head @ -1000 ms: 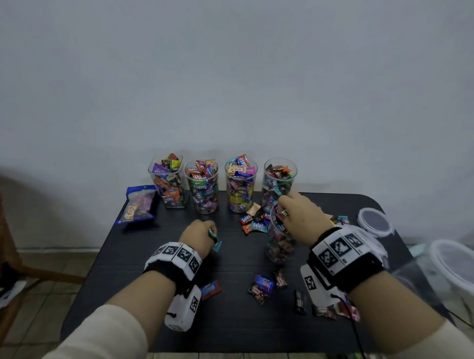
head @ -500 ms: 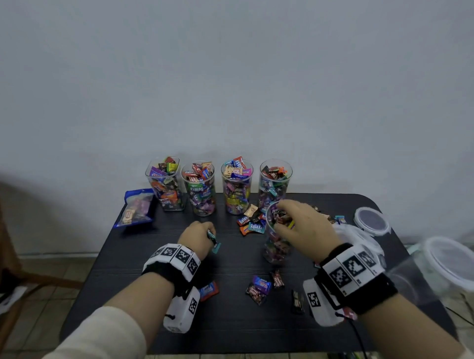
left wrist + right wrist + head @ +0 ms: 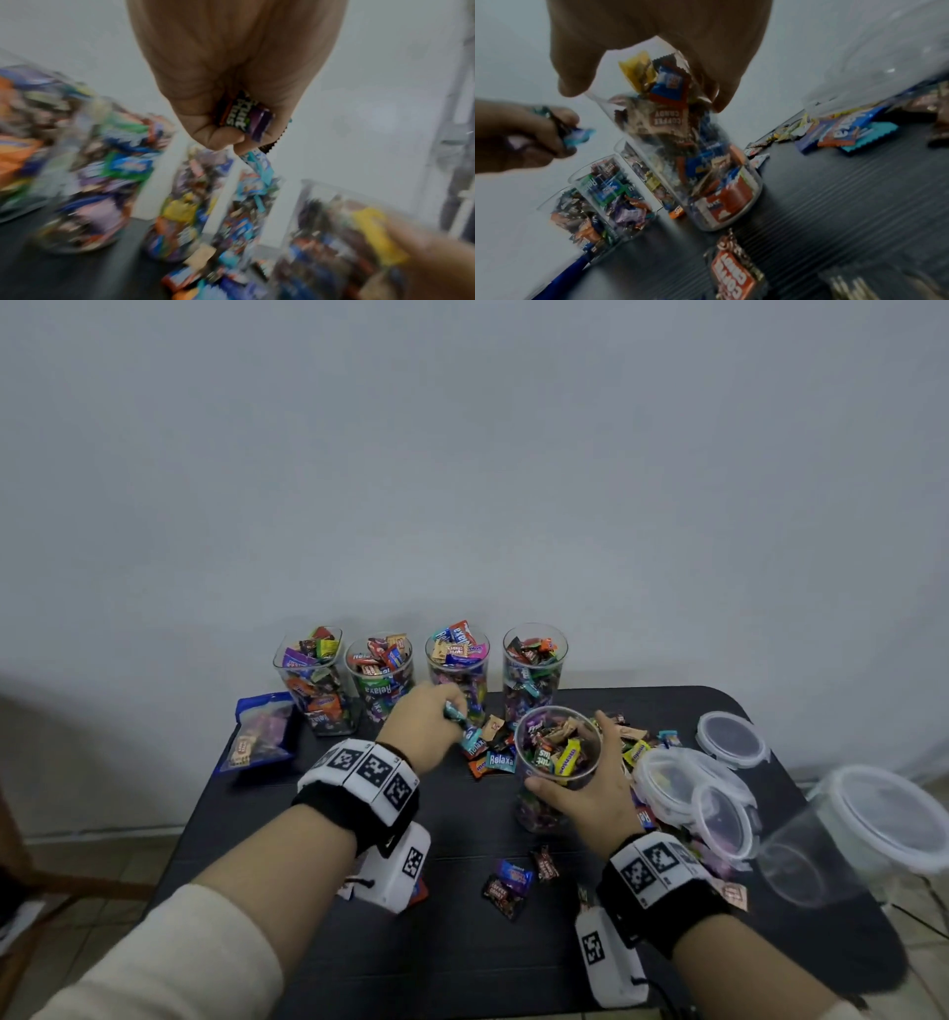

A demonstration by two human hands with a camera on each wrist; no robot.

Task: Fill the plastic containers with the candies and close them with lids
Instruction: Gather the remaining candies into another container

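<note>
A clear plastic container (image 3: 536, 816), nearly full of wrapped candies, stands mid-table. My right hand (image 3: 567, 751) grips it round the rim, thumb on the near side and fingers on the far right. In the right wrist view the same container (image 3: 706, 182) stands under my right hand (image 3: 644, 95). My left hand (image 3: 452, 716) hovers just left of the rim, holding a few candies (image 3: 457, 713). In the left wrist view my left hand (image 3: 239, 140) is curled round a dark purple candy (image 3: 244, 115) and a teal one.
Several filled containers (image 3: 380, 680) line the back edge. Loose candies (image 3: 493, 752) lie behind the held container, and more candies (image 3: 508, 886) in front. Clear lids (image 3: 732, 739) and stacked tubs (image 3: 688, 783) sit right. A blue bag (image 3: 262, 729) lies far left.
My left hand has risen from the table's middle and moved forward right toward the container's rim, still holding candies. My right hand has come off the top and now grips the rim.
</note>
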